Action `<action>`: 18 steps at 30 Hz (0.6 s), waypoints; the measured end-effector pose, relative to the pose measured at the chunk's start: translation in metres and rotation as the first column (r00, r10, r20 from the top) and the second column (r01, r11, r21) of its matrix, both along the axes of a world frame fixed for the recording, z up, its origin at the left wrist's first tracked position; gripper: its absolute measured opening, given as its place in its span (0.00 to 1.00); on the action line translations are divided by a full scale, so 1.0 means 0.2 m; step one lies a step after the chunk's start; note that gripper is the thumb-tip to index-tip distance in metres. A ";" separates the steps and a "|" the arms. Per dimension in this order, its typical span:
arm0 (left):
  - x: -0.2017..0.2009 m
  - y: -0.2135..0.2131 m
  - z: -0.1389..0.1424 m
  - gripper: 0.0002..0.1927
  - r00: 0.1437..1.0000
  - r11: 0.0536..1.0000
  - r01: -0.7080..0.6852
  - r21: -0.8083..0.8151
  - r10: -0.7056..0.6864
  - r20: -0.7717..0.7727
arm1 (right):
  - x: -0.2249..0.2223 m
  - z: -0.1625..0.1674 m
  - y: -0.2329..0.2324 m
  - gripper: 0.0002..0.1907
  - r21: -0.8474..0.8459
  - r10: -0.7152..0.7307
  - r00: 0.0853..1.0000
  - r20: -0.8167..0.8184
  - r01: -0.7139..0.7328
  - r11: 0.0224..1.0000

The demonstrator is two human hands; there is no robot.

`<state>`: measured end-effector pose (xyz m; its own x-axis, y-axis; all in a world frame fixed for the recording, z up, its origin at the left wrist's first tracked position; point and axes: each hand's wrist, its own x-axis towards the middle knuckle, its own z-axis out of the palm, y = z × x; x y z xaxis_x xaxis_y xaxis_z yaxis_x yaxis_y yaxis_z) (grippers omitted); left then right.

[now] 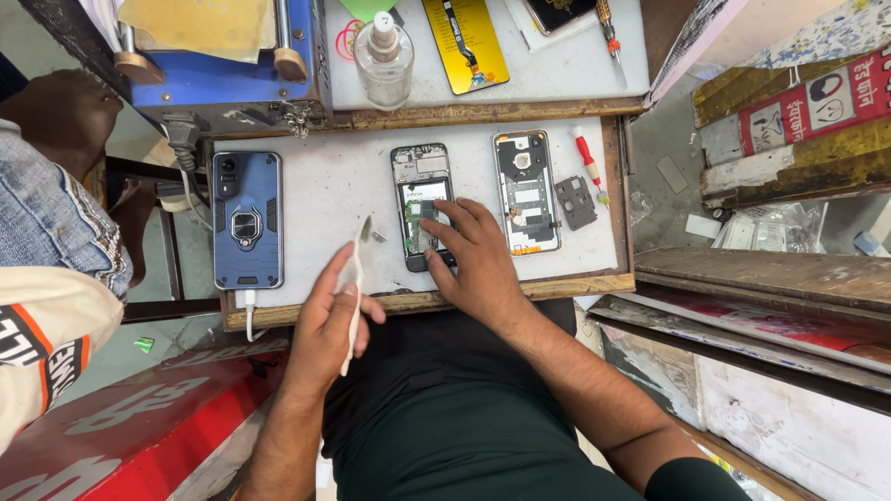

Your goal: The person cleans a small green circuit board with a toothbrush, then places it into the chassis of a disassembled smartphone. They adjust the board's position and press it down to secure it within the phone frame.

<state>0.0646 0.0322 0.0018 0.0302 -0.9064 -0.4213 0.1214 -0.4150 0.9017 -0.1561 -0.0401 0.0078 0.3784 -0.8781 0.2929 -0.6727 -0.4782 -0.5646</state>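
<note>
An opened phone (pixel 419 186) with its back removed lies on the white work tray (pixel 325 186). My right hand (pixel 473 255) rests on its lower half, fingers pressing on the exposed boards. My left hand (pixel 332 320) hovers at the tray's front edge and grips white tweezers (pixel 356 278), tip pointing up towards the phone. Right of the phone lies a detached grey inner frame (pixel 526 190) and a small dark cover piece (pixel 575 202).
A blue phone in a rugged case (pixel 247 221) with a white cable lies at the tray's left. A red-handled screwdriver (pixel 587 162) lies at the right. Behind stand a clear bottle (pixel 383 60), a yellow parts card (pixel 464 42) and a blue machine (pixel 232 65). Another person's arm (pixel 56 176) is at left.
</note>
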 end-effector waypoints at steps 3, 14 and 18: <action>0.04 -0.04 0.00 0.27 0.732 0.934 0.070 -0.351 0.191 0.654 | -0.01 -0.01 0.00 0.21 0.006 -0.004 1.000 -0.010 0.004 1.000; -0.14 -0.19 0.01 0.14 0.293 0.886 0.326 -0.329 0.236 0.926 | 0.00 -0.03 -0.01 0.21 0.040 0.001 0.999 -0.039 0.000 0.999; -0.17 -0.24 -0.02 0.08 0.253 0.906 0.356 -0.226 0.140 0.957 | -0.01 -0.02 -0.01 0.21 0.028 -0.002 1.000 -0.025 0.003 1.000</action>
